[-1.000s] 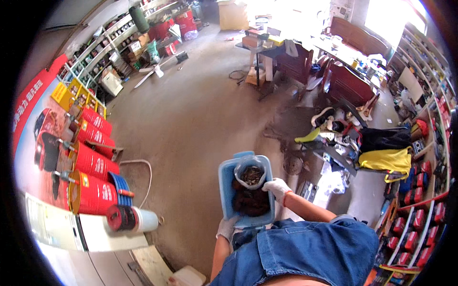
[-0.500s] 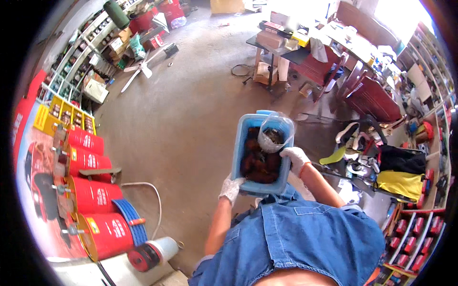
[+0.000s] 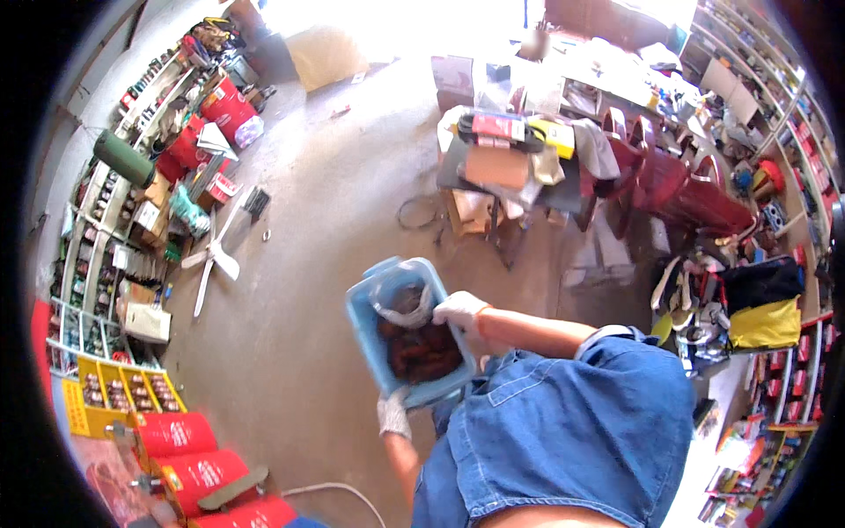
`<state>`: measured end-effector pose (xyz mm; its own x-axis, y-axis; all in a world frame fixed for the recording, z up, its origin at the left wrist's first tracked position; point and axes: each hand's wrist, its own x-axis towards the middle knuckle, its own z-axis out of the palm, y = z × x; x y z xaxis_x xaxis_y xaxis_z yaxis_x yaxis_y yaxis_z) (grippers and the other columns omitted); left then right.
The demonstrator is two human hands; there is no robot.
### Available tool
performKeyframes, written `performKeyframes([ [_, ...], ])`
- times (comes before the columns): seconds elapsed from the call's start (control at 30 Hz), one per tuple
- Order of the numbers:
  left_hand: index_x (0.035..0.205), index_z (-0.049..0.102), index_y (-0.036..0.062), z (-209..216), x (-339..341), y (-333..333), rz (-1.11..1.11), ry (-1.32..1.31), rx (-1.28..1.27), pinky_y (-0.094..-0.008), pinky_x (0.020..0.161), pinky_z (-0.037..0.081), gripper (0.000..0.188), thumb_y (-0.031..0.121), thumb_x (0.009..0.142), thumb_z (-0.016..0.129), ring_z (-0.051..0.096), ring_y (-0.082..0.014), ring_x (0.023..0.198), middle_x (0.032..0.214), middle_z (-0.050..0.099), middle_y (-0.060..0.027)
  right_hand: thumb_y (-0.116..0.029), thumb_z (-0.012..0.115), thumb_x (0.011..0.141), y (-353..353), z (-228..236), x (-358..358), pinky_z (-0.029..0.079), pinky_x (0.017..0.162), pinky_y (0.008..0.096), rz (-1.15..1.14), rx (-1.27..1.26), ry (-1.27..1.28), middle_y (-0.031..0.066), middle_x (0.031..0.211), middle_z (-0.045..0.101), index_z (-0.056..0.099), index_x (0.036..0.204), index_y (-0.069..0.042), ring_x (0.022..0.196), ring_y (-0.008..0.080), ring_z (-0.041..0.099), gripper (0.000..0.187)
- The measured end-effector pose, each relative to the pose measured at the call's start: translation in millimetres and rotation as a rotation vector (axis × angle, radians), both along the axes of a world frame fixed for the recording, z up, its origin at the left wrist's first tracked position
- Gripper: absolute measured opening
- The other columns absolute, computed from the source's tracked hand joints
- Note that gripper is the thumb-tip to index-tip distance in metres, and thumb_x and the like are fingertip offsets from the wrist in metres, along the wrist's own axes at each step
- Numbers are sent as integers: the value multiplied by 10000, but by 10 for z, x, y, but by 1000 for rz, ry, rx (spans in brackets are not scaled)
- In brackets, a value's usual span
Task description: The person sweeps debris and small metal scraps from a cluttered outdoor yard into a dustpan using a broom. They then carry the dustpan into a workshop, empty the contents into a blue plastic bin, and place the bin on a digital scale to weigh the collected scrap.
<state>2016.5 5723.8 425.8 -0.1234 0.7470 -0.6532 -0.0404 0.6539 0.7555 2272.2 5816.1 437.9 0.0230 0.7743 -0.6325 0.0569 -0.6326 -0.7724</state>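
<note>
A light blue plastic bin (image 3: 361,327) is held in front of me, tilted a little. My left hand (image 3: 393,414), in a whitish knit glove, grips its near left corner. On its right rim my gloved right hand (image 3: 459,312) is closed, with the thumb side toward the inside. Dark reddish-brown lumpy pieces (image 3: 422,359) fill the bottom; their kind is not clear. At the far end inside sits a clear plastic bag or tub (image 3: 421,315) with small dark contents that I cannot make out.
Red drums (image 3: 189,436) lie at the lower left, near a yellow rack (image 3: 106,396). White fan blades (image 3: 211,255) lie on the floor by the left shelves. Ahead stands a cluttered table (image 3: 497,167), with dark red chairs (image 3: 669,180) to its right. Bags and shoes (image 3: 695,308) are piled at right.
My view has turned toward the room's far left and lifted, so the drums sit lower. The bin, still in both hands, has shifted left in the picture and tilted.
</note>
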Motion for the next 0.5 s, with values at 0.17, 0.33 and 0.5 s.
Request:
performKeyframes([
  [0.17,1121,512,-43,-243,-338,1564,164,-76,86,-393,577,570,410,52,732,604,623,-299,755,951,589,-172,-174,660,594,1743,-71,-349,359,472,324,123,118,82,51,569,508,615,628,-6,534,154,473,177],
  [0.33,1081,532,-26,-440,-462,3625,-24,-38,106,-445,546,546,387,66,716,622,619,-325,678,892,602,-161,-131,659,596,3383,-81,-355,362,457,330,-151,0,161,51,561,514,620,607,-14,502,154,461,123],
  [0.5,1060,560,-9,-418,-223,5805,-266,31,-6,-403,596,538,351,78,723,613,609,-282,770,925,599,-141,-59,638,617,4878,-345,8,427,526,324,-430,11,216,70,618,562,633,665,-4,560,186,535,73],
])
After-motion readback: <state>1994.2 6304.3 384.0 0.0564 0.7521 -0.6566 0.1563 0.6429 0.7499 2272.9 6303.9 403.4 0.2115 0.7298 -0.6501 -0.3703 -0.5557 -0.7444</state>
